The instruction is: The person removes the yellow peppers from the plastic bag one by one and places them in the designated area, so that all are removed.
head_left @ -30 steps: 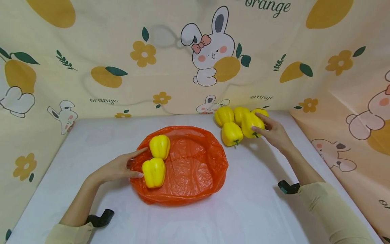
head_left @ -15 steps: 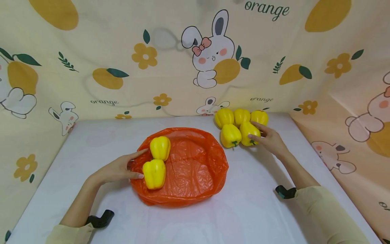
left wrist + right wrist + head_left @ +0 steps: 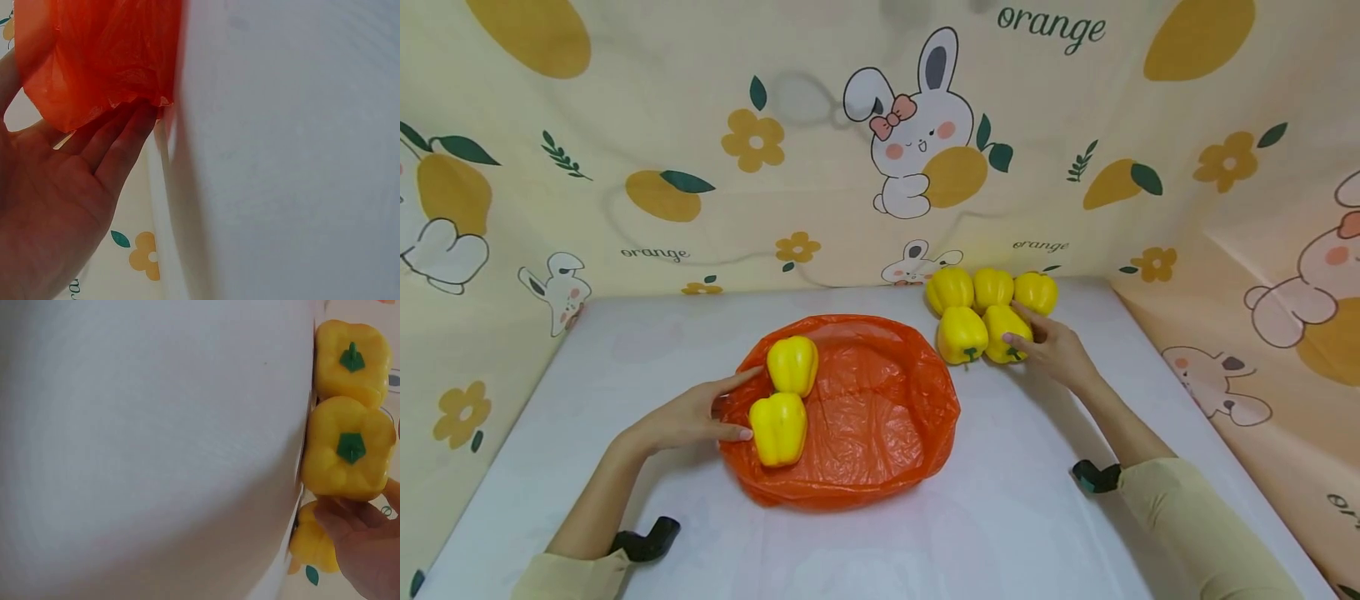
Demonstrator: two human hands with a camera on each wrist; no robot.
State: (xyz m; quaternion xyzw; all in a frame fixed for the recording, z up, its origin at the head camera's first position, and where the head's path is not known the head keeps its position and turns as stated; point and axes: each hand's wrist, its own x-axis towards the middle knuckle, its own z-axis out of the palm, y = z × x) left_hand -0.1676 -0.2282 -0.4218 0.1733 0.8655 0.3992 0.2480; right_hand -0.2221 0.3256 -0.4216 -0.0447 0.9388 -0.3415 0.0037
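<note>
My left hand (image 3: 683, 414) holds the left side of a red plastic bag (image 3: 872, 425), its thumb and fingers spread along the rim. In the left wrist view, the fingers lie against the bag's crumpled film (image 3: 106, 62). Two yellow bell peppers, an upper one (image 3: 793, 365) and a lower one (image 3: 778, 433), sit inside at the left. At the back right, my right hand (image 3: 1062, 354) grips a yellow bell pepper (image 3: 1002, 327) from its right side. Its green stem (image 3: 351, 447) faces the right wrist camera. Close at its left stands another yellow bell pepper (image 3: 961, 335).
Behind these two, a row of yellow bell peppers, one at the left (image 3: 950, 290), one in the middle (image 3: 993, 287) and one at the right (image 3: 1036, 293), lines the back of the white table (image 3: 1000, 517). A printed cloth (image 3: 700, 125) rises behind.
My right hand has brought the bell pepper down and slightly left, in front of the back row and beside its neighbour. The left hand and the bag stay as they were.
</note>
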